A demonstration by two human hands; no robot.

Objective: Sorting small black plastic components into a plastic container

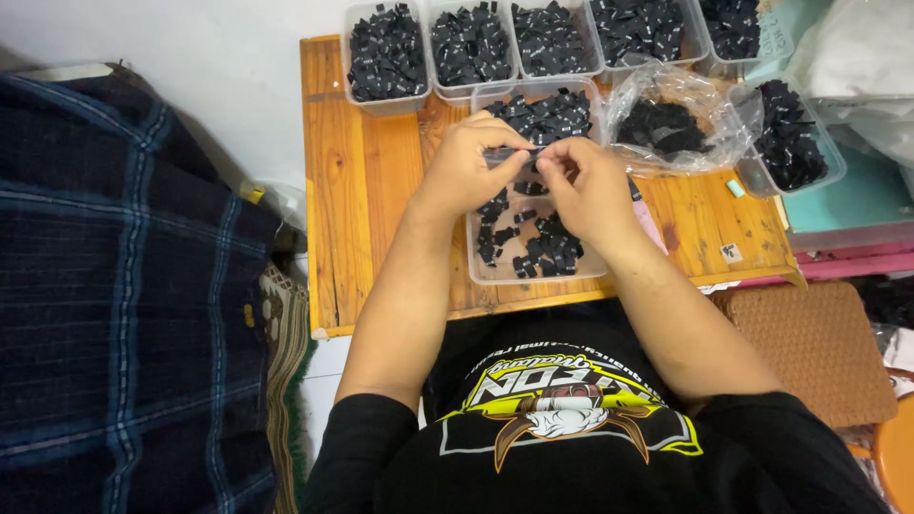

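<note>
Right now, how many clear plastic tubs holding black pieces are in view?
8. Five in a row along the table's back edge, two stacked lengthwise under the hands, one at far right. The clear bag isn't counted; more may sit beyond the frame.

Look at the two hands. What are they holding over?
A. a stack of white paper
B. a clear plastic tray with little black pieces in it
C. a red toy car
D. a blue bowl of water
B: the left hand and right hand meet above a clear plastic tray on the wooden table, with small black pieces lying in it.
</note>
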